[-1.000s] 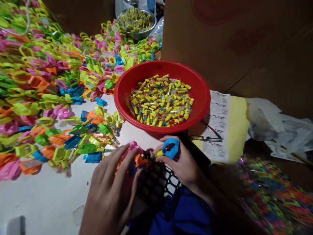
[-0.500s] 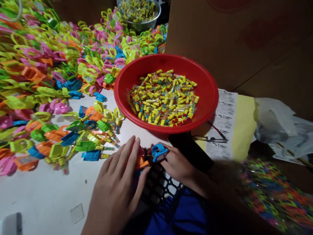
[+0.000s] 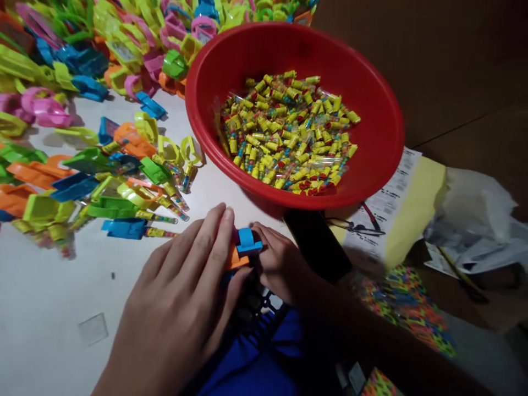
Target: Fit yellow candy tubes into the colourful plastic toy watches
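The blue toy watch point(image 3: 248, 242) sits between the two hands, on top of an orange toy watch point(image 3: 237, 259). The left hand point(image 3: 181, 275) is closed around the orange one, fingers over and thumb below, seemingly to keep the pieces bunched. The right hand point(image 3: 282, 258) is curled against the blue watch's edge; whether its hidden fingertips grip it, I cannot tell. Just left, toy watches with candy tubes point(image 3: 159, 216) lie on the white surface point(image 3: 45, 297), tubes mostly pointing toward the hands, perhaps for easy gathering. Beyond, loose candy tubes point(image 3: 289, 137) fill the red basin point(image 3: 381, 132), probably set there for easy reach. Compared with half a second ago, the blue watch has moved from the right fingers against the left hand's bunch, and the basin appears larger.
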A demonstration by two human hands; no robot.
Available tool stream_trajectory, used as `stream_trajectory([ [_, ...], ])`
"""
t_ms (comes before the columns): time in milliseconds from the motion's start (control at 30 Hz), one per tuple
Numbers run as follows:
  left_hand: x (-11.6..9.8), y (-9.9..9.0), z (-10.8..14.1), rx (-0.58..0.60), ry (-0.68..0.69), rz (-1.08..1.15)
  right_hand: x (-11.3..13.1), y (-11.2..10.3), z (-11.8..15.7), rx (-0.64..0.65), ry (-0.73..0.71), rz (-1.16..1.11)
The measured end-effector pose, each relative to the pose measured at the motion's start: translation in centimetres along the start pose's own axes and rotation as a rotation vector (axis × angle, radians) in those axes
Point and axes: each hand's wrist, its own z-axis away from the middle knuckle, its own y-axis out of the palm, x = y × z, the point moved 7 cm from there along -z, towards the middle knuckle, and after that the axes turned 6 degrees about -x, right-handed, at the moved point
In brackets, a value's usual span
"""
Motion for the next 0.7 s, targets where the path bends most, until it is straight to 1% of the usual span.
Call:
stream_trajectory([
  [133, -0.1, 0.0, -0.1, -0.001, 0.003, -0.01, -0.2, 0.3, 0.2, 0.009, 0.01, 0.01],
  [300, 0.0, 0.1, 0.0, -0.018, 0.016, -0.016, -0.2, 0.4, 0.5, 0.017, 0.095, 0.035],
  [467, 0.1, 0.5, -0.3, -0.014, -0.007, -0.006, 0.1, 0.3, -0.1, 0.073, 0.15, 0.048],
  [533, 0.0, 0.3, -0.4, -0.018, -0.012, 0.002, 0.0, -0.1, -0.4, 0.076, 0.153, 0.046],
  [600, 0.1, -0.4, -0.3, -0.033, -0.016, 0.026, 0.3, -1.0, -0.4, 0.057, 0.142, 0.041],
  [633, 0.3, -0.9, -0.1, -0.049, -0.027, 0.05, 0.5, -1.9, -0.3, 0.03, 0.138, 0.031],
  [700, 1.3, -2.3, 0.6, -0.106, -0.098, 0.119, 1.2, -4.6, 0.4, -0.072, 0.157, -0.028],
])
